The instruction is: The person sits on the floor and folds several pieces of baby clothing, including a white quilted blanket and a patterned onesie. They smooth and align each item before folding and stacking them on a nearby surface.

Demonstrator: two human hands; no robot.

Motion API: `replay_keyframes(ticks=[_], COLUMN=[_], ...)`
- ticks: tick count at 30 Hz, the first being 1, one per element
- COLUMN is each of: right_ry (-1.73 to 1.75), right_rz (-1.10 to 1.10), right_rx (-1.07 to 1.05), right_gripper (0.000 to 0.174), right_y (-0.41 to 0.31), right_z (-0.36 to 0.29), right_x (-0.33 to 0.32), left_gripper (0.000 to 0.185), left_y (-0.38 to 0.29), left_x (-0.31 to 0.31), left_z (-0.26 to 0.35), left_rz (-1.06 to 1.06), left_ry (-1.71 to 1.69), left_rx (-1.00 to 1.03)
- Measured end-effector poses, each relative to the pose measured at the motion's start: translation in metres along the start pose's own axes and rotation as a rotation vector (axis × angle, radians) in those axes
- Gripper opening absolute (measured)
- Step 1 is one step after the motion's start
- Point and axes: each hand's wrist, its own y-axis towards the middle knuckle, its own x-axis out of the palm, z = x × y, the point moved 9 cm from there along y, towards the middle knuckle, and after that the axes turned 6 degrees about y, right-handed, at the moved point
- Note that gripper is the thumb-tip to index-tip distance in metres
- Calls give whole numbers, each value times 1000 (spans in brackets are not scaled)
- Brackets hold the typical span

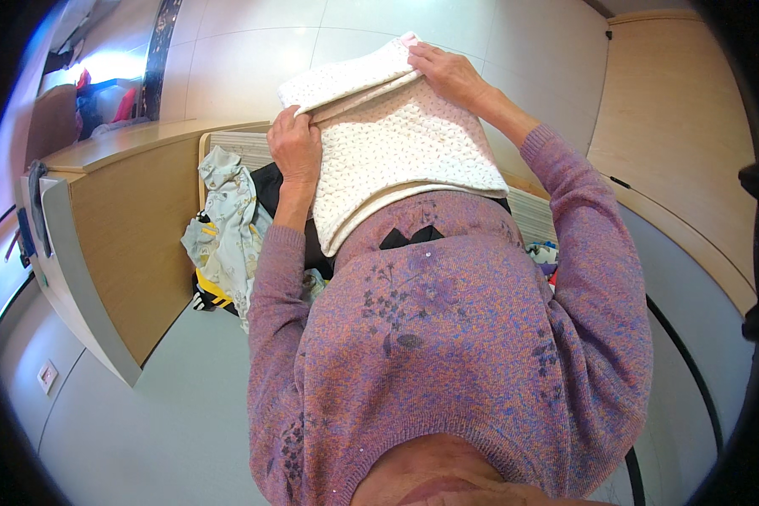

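A white quilted cloth piece [405, 139] with a small speckled print, perhaps a garment, lies across my lap. Its far end is turned over into a folded flap [348, 76], and a pale pink patch shows at the far corner. My left hand [295, 144] grips the flap's near left corner. At the far right corner, my right hand [448, 73] pinches the cloth between thumb and fingers. The cloth's near edge curves against my purple knitted sweater [430, 316], and two layers show there. Most of my lap is hidden beneath it.
Rumpled clothes [228, 202], pale printed and black-and-yellow, lie on the seat at my left. Beyond them stands a wooden panel [133, 228]. More fabric [542, 253] shows by my right side. Light floor tiles [246, 57] lie ahead; a wooden door-like panel [677, 126] is at right.
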Motion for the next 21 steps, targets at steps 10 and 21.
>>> replay_keyframes(ticks=[10,21], right_ry=[68,-283], right_rz=[-28,-486], right_rx=[63,-254], right_gripper=[25,55], right_y=[-15,-34], right_z=[3,5], right_x=[-9,-3], left_gripper=[24,52], left_y=[-18,-40], left_x=[-7,-7], left_z=[-15,-8], left_rz=[-205,-277], left_ry=[-581,-127], left_rx=[-7,325])
